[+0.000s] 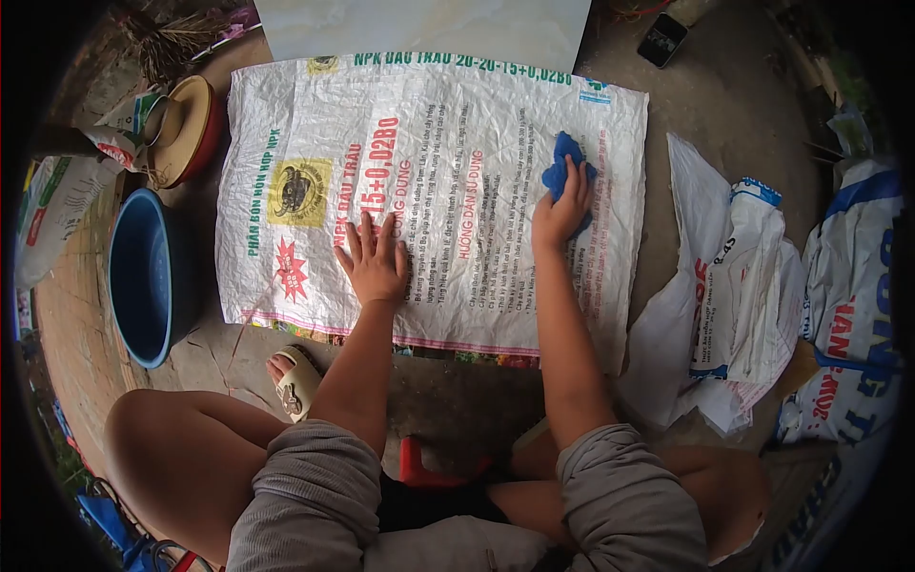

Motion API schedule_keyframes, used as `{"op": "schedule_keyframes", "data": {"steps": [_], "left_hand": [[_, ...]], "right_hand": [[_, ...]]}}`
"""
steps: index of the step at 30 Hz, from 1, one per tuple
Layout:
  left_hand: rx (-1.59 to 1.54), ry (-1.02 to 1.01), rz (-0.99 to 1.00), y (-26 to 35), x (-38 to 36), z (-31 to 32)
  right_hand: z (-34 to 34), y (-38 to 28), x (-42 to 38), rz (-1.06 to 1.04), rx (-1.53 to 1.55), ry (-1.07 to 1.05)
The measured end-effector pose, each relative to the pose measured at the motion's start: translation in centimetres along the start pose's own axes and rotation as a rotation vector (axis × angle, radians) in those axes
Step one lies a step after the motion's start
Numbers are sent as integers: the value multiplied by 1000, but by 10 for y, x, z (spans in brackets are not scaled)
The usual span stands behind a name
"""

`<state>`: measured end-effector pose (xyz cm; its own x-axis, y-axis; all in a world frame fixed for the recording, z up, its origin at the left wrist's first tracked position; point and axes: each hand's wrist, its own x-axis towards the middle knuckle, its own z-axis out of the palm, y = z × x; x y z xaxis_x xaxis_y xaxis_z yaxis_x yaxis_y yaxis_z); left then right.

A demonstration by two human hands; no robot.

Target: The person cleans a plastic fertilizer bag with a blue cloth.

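A large white woven fertilizer sack (315, 143), printed in green, red and black, lies spread flat in front of me. My left hand (372, 265) rests on its middle with the fingers spread, holding nothing. Toward the sack's right side, my right hand (560, 212) is closed on a blue cloth (564, 164) and presses it against the printed surface. Part of the cloth is hidden under the palm and fingers.
At the left stand a blue basin (143, 276) and a round red-rimmed container (181, 133). Folded white sacks (734, 296) lie at the right, with more printed sacks (853, 296) beyond. A phone-like dark object (662, 40) lies at the top right. A pale board (419, 24) is behind the sack.
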<state>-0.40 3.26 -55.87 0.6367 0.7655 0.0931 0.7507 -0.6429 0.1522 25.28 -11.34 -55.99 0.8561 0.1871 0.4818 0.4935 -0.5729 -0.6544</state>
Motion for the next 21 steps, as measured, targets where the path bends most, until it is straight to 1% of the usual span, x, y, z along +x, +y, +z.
{"op": "schedule_keyframes", "data": {"steps": [1, 2, 3, 5, 7, 8, 10, 11, 13, 14, 17, 18, 19, 20, 21], "left_hand": [[2, -3, 1, 0, 0, 0], [12, -10, 3, 1, 0, -1], [21, -17, 4, 1, 0, -2], [31, -15, 6, -4, -1, 4], [38, -13, 6, -6, -1, 8], [67, -47, -7, -7, -2, 10], [85, -87, -20, -6, -1, 7], [85, -87, -21, -5, -1, 5], [68, -72, -4, -3, 0, 0], [8, -16, -3, 1, 1, -1], [7, -19, -13, 1, 1, -1], [24, -32, -12, 0, 1, -1], [26, -32, -12, 1, 1, -2], [17, -29, -10, 1, 1, -4], [8, -26, -9, 1, 1, -4]], "right_hand": [[7, -27, -17, -53, 89, -37], [14, -57, -37, -34, 111, -105], [24, -78, -57, -67, 207, -211], [34, -119, -88, -290, 211, -480], [50, -129, -114, -610, 223, -646], [53, -125, -116, -611, 223, -647], [49, -118, -106, -469, 293, -709], [47, -113, -98, -470, 294, -710], [45, -93, -79, -678, 118, -715], [43, -82, -67, -674, 66, -677], [29, -39, -23, -589, -86, -585], [19, -27, -6, -507, -159, -600], [11, -7, 8, -441, -234, -552], [3, 13, 19, -353, -304, -455], [-8, 30, 29, -215, -382, -428]]}}
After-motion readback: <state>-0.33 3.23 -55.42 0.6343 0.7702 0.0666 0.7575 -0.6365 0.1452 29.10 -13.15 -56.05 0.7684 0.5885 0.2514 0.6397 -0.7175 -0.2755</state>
